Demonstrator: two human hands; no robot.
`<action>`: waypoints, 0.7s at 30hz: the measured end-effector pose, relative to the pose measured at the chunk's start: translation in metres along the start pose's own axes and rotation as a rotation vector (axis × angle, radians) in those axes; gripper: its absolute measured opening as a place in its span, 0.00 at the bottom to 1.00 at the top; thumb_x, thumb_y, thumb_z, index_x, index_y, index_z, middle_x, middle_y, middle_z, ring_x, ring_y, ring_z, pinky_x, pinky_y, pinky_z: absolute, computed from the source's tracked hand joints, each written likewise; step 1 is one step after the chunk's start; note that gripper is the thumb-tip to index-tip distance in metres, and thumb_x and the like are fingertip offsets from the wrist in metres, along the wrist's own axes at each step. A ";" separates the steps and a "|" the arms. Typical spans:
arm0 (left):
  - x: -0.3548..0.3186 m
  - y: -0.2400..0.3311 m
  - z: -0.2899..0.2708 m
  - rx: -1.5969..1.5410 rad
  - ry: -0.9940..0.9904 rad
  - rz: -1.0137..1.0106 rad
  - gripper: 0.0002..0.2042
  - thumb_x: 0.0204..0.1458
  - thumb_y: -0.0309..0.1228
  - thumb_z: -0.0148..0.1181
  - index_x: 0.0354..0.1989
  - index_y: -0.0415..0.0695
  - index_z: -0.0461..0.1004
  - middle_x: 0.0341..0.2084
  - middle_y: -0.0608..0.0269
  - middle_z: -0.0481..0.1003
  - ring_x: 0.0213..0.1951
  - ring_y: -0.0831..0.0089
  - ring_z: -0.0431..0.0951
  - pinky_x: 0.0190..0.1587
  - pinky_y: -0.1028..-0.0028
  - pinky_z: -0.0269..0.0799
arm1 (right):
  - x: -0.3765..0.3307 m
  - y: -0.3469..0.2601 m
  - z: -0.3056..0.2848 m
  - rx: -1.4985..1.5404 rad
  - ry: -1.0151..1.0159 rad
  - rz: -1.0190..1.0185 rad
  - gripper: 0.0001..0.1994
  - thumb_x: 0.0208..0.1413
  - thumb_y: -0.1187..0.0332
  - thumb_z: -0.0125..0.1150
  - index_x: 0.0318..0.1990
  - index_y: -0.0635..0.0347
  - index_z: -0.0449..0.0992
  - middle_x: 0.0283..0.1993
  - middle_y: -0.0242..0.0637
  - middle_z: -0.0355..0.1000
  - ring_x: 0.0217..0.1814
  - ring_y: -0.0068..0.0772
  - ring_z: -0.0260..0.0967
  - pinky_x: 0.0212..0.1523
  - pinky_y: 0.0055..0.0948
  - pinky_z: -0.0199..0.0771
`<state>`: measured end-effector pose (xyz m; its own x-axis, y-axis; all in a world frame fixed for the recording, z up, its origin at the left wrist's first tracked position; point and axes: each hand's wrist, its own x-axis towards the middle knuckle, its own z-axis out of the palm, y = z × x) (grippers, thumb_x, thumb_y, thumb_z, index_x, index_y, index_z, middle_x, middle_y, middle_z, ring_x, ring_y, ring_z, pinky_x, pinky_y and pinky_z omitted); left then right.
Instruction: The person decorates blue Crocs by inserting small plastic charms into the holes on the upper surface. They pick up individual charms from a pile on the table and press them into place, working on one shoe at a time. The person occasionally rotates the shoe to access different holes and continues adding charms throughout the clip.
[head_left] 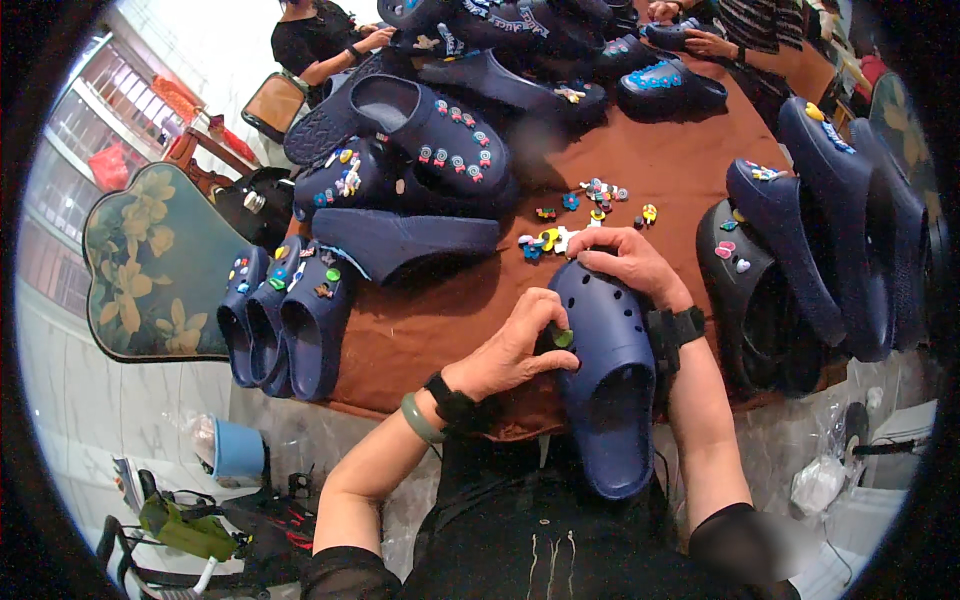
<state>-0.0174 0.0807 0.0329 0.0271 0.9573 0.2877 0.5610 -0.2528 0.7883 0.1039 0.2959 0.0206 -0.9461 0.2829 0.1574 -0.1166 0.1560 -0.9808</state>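
Observation:
A navy blue clog (610, 345) with holes across its upper lies in front of me at the table's near edge, its toe pointing away. My left hand (520, 345) is closed at the clog's left side, with a small green shoe charm (563, 338) between thumb and fingers. My right hand (635, 265) curls over the toe end, its fingertips gripping the clog there; whether a charm is also under them is hidden. Just beyond the toe lies a loose group of small colourful shoe charms (600, 190), among them yellow, blue and white ones.
Navy clogs with charms (455, 140) are piled at the back left, and smaller clogs (315, 320) stand at the left edge. More clogs (830, 230) lean along the right. A brown cloth (440, 350) covers the table. Two people work across it. A floral chair back (160, 270) stands left.

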 end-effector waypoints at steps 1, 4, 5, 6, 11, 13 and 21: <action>0.002 -0.001 0.001 -0.001 0.004 0.006 0.19 0.49 0.34 0.69 0.42 0.44 0.64 0.36 0.57 0.62 0.42 0.62 0.64 0.47 0.69 0.64 | -0.001 -0.001 0.000 -0.004 0.005 0.034 0.09 0.57 0.68 0.59 0.42 0.61 0.79 0.42 0.29 0.75 0.46 0.20 0.69 0.49 0.24 0.68; 0.006 0.002 0.002 0.048 -0.017 -0.027 0.18 0.49 0.33 0.68 0.39 0.42 0.63 0.33 0.57 0.62 0.39 0.61 0.63 0.44 0.67 0.63 | 0.002 0.002 0.000 -0.021 -0.002 -0.006 0.09 0.57 0.68 0.59 0.42 0.60 0.79 0.40 0.27 0.74 0.44 0.18 0.68 0.47 0.23 0.68; 0.007 0.005 0.002 0.073 -0.029 -0.046 0.18 0.49 0.32 0.68 0.37 0.42 0.62 0.32 0.57 0.62 0.38 0.60 0.63 0.42 0.66 0.62 | 0.002 0.003 0.000 -0.029 -0.005 0.003 0.09 0.58 0.68 0.59 0.42 0.61 0.79 0.39 0.26 0.74 0.43 0.18 0.68 0.46 0.22 0.68; 0.008 0.007 0.004 0.078 -0.015 -0.055 0.17 0.49 0.32 0.67 0.37 0.42 0.62 0.32 0.57 0.63 0.38 0.60 0.63 0.42 0.65 0.62 | 0.002 0.005 -0.001 -0.034 -0.010 0.015 0.09 0.58 0.68 0.59 0.42 0.61 0.79 0.37 0.26 0.74 0.42 0.17 0.68 0.46 0.22 0.68; 0.004 0.013 0.012 0.104 0.055 -0.078 0.16 0.51 0.31 0.65 0.35 0.42 0.61 0.31 0.57 0.61 0.36 0.61 0.62 0.41 0.67 0.61 | 0.003 0.006 0.002 -0.047 -0.016 0.032 0.10 0.59 0.67 0.58 0.43 0.61 0.80 0.34 0.25 0.75 0.39 0.16 0.67 0.43 0.21 0.69; 0.004 0.016 0.013 0.122 0.056 -0.086 0.16 0.51 0.30 0.65 0.35 0.41 0.61 0.31 0.57 0.61 0.36 0.60 0.62 0.40 0.67 0.62 | 0.003 0.006 0.002 -0.071 -0.022 0.045 0.11 0.59 0.66 0.58 0.44 0.61 0.80 0.35 0.26 0.76 0.39 0.17 0.68 0.43 0.21 0.69; -0.002 0.019 0.025 0.195 0.167 -0.050 0.17 0.49 0.26 0.66 0.37 0.40 0.60 0.32 0.54 0.62 0.36 0.57 0.63 0.41 0.65 0.63 | 0.003 0.007 0.000 -0.049 -0.066 0.055 0.12 0.59 0.67 0.58 0.45 0.62 0.80 0.39 0.29 0.78 0.42 0.18 0.69 0.46 0.22 0.70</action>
<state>0.0138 0.0776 0.0339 -0.1326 0.9273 0.3500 0.7076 -0.1587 0.6886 0.0999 0.2976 0.0146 -0.9688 0.2295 0.0939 -0.0505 0.1881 -0.9808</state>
